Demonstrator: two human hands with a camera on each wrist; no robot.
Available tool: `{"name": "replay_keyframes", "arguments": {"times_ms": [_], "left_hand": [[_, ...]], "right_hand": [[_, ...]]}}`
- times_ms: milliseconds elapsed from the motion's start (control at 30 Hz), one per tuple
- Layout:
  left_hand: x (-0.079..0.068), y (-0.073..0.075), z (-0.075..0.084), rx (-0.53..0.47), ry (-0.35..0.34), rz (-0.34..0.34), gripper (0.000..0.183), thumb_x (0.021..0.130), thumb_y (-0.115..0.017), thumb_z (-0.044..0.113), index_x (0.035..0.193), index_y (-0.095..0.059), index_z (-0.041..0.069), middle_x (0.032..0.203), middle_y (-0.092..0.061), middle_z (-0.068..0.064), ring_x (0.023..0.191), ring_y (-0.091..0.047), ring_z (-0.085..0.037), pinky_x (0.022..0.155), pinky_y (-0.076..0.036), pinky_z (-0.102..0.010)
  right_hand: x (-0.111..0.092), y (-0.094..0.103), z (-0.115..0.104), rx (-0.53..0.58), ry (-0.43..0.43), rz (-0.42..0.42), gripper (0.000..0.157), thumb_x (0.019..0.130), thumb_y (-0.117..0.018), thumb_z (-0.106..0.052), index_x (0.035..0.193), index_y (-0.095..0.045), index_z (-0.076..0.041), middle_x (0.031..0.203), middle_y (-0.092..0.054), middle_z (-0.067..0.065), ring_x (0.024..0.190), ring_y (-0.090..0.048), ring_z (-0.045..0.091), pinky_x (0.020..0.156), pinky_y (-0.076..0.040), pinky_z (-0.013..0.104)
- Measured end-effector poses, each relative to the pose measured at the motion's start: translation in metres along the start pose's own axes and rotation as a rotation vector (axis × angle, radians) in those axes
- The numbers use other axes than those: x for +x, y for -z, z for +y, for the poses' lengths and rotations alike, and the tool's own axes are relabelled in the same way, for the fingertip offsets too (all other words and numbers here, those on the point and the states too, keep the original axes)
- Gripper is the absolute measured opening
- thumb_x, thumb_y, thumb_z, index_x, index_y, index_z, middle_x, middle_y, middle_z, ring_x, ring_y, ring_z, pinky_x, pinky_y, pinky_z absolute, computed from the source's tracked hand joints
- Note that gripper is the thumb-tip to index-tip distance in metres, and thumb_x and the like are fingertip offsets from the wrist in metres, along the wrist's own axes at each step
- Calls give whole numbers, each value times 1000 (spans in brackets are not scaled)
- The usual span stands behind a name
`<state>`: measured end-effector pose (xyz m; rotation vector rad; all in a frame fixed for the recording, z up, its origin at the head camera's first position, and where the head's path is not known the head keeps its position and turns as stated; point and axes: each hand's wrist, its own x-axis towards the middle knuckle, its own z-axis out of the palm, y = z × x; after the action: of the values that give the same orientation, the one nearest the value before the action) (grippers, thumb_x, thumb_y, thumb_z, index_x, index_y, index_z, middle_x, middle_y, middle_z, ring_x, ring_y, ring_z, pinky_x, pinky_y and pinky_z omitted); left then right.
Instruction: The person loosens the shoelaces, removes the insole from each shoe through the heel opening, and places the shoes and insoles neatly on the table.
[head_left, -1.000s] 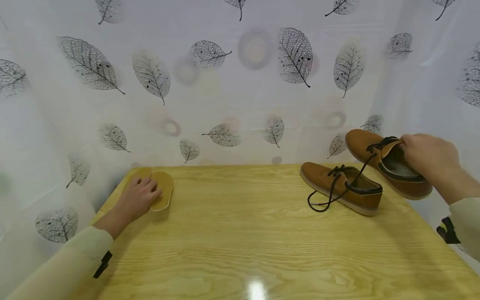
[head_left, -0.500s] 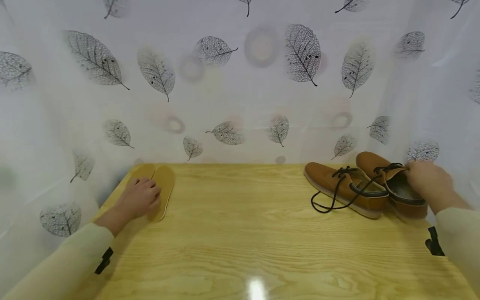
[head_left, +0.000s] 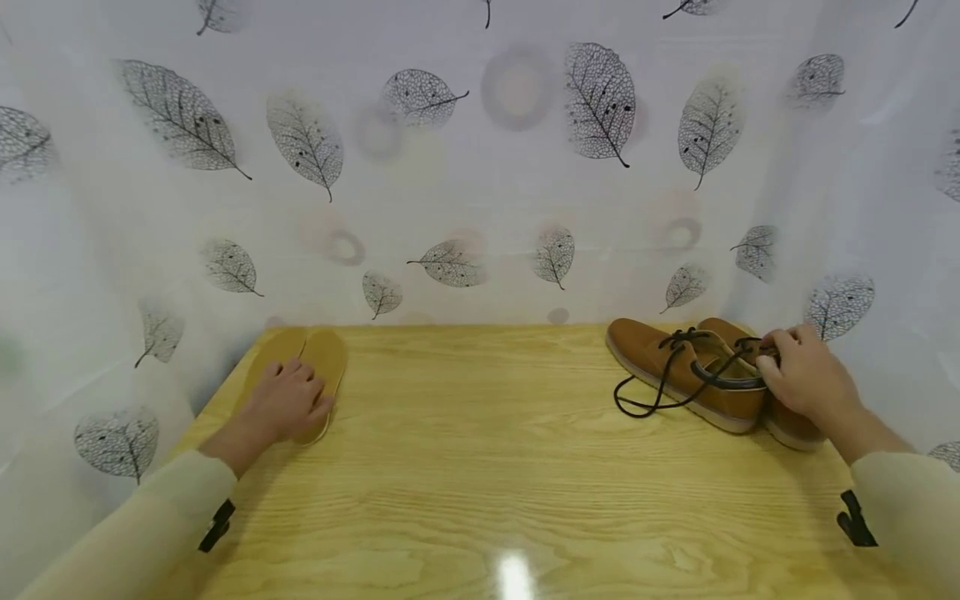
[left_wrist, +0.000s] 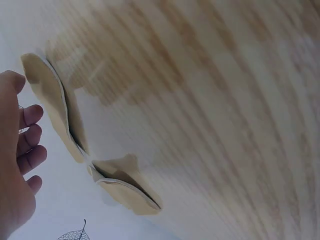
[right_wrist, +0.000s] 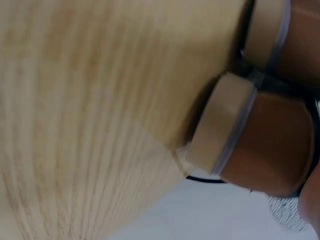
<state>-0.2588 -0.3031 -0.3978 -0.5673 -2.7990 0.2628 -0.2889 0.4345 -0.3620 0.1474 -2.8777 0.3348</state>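
At the far left of the table, a pair of tan insoles (head_left: 330,354) lies side by side. My left hand (head_left: 288,400) hovers over them with loosely curled fingers; the left wrist view shows the fingers apart from an insole (left_wrist: 50,95). At the far right stand two brown lace-up shoes. The left shoe (head_left: 660,371) has a long black lace (head_left: 637,408) trailing onto the table. Partly behind it, the right shoe (head_left: 795,425) is pinched near its tongue by my right hand (head_left: 813,379), which hides much of it. Heels of both shoes (right_wrist: 272,145) appear in the right wrist view.
The wooden table (head_left: 480,450) spreads between the insoles and the shoes. A pale curtain (head_left: 480,183) with leaf prints hangs behind the table and along both sides.
My right hand has lowered the right shoe from the air to the table and moved it left, against the other shoe. My left hand stays above the insoles, which have slid slightly toward me.
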Motion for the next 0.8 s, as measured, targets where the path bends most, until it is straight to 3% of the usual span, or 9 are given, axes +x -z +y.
{"name": "replay_keyframes", "arguments": {"times_ms": [133, 233, 400, 533, 567, 633, 700, 800], "left_hand": [[-2, -3, 1, -34, 36, -62, 31, 96, -58, 41, 76, -59, 18, 84, -54, -4, 82, -50, -28, 74, -33, -45], [-2, -7, 2, -65, 66, -105, 36, 95, -59, 46, 71, -56, 19, 81, -52, -2, 78, -47, -26, 72, -31, -45], [0, -11, 4, -67, 84, -130, 36, 95, -58, 43, 68, -52, 20, 80, -53, -1, 82, -49, -27, 75, -33, -49], [3, -12, 5, -78, 90, -115, 32, 96, -57, 35, 69, -53, 19, 78, -52, -2, 84, -50, -30, 77, -33, -51], [4, -12, 5, -79, 90, -114, 31, 96, -57, 34, 69, -53, 19, 78, -52, -2, 83, -49, -29, 76, -33, -51], [3, -14, 4, -80, 92, -120, 30, 96, -56, 33, 70, -52, 19, 78, -51, -2, 83, -49, -29, 76, -33, -51], [2, -15, 4, -81, 96, -134, 30, 96, -56, 33, 70, -52, 19, 81, -53, -3, 85, -50, -30, 77, -33, -51], [0, -18, 3, -72, 103, -146, 29, 96, -56, 33, 71, -52, 19, 82, -54, -4, 86, -51, -31, 78, -33, -52]], "right_hand": [[1, 0, -9, -10, -35, -130, 68, 100, -45, -42, 134, -35, 15, 111, -55, 40, 87, -60, 48, 64, -47, 53], [5, 3, -11, 5, -78, -228, 79, 99, -47, -47, 138, -27, 18, 109, -55, 43, 85, -60, 53, 65, -49, 54], [10, 8, -19, 48, -63, -349, 79, 97, -50, -31, 145, -14, 20, 127, -41, 52, 104, -50, 67, 78, -47, 64], [11, 8, -33, 130, -34, -453, 92, 91, -54, -21, 147, 6, 20, 130, -35, 55, 87, -59, 56, 71, -48, 55], [9, 7, -37, 155, -23, -474, 95, 89, -55, -18, 146, 10, 20, 132, -32, 56, 90, -58, 55, 71, -46, 53], [7, 2, -43, 201, -5, -512, 97, 86, -53, -11, 146, 17, 19, 112, -53, 48, 67, -56, 37, 62, -42, 43], [3, -3, -49, 246, 8, -536, 96, 84, -50, -6, 145, 20, 18, 86, -62, 30, 54, -43, 25, 56, -35, 38], [1, -5, -52, 219, 24, -533, 92, 84, -48, -5, 147, 15, 19, 56, -45, 1, 48, -22, 12, 50, -26, 33]]}}
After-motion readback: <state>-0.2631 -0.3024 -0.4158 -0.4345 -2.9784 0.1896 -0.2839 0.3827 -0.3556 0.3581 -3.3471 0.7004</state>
